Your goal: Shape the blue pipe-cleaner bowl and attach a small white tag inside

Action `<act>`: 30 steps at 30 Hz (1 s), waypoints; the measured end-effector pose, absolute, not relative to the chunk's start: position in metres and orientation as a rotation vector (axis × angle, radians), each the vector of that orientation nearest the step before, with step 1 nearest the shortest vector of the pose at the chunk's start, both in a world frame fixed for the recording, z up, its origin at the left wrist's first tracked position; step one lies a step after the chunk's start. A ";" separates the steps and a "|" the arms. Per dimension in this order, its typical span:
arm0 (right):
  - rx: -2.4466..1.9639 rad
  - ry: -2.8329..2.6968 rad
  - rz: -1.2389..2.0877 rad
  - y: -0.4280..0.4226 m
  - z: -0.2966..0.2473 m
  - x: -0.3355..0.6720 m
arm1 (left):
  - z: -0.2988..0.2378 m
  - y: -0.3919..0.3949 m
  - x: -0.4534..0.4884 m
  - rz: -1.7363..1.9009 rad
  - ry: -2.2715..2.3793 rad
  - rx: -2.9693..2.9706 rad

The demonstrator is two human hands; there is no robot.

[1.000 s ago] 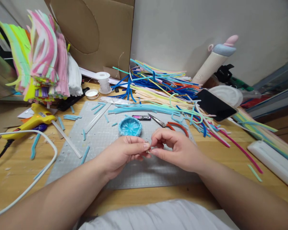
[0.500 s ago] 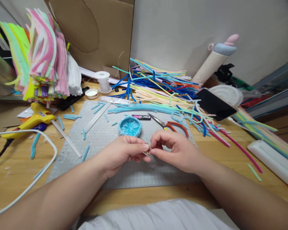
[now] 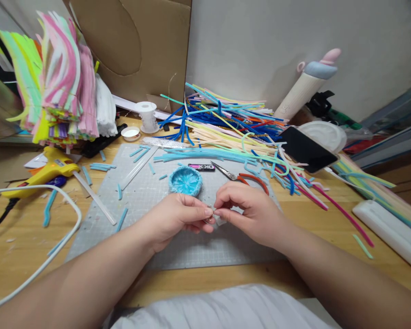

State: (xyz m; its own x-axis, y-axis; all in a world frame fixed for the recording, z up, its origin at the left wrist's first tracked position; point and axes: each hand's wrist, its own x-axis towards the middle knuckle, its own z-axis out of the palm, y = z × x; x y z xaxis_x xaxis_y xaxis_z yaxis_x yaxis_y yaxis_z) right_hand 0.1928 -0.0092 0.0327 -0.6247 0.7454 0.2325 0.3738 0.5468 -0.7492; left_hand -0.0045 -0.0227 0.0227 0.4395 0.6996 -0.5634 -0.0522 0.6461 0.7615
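Over the cutting mat (image 3: 205, 253), my left hand (image 3: 178, 211) and my right hand (image 3: 250, 212) meet with their fingertips almost touching. Both are closed in a pinch. Between thumb and fingers, my left hand holds a small shiny piece (image 3: 210, 220), mostly hidden and too small to name. A pale, clear-looking bit shows under the right fingertips, which pinch at the same spot. Just beyond the left hand sits a fuzzy light-blue bowl-shaped piece (image 3: 185, 180). Scissors with orange-red handles (image 3: 256, 179) lie behind my right hand, beside a black and pink strip (image 3: 201, 167).
A yellow glue gun (image 3: 60, 164) with a white cable (image 3: 77, 212) near it lies at the left. Pipe cleaners (image 3: 226, 123) are heaped along the back. A phone (image 3: 308, 148) and a white bar (image 3: 387, 228) are at the right. Cut blue pieces (image 3: 102, 167) are scattered about.
The right fingertips have shifted slightly, and a pale bit now shows beneath them. The small piece has turned a little in the left fingers. The surroundings stay the same.
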 end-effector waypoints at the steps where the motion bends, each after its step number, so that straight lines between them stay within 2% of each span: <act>1: -0.898 -2.250 0.893 -0.009 0.032 0.193 | 0.023 -0.023 -0.004 0.522 1.018 0.743; 30: -0.774 -2.244 0.674 -0.010 0.030 0.192 | 0.024 -0.022 -0.003 0.549 0.955 0.777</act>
State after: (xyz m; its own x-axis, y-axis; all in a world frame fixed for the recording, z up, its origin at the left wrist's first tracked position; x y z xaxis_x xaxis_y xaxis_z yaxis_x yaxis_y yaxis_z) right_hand 0.1922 -0.0103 0.0299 -0.6059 0.6785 0.4152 0.3371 0.6918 -0.6386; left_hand -0.0030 -0.0224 0.0238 0.4802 0.7151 -0.5079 -0.0790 0.6120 0.7869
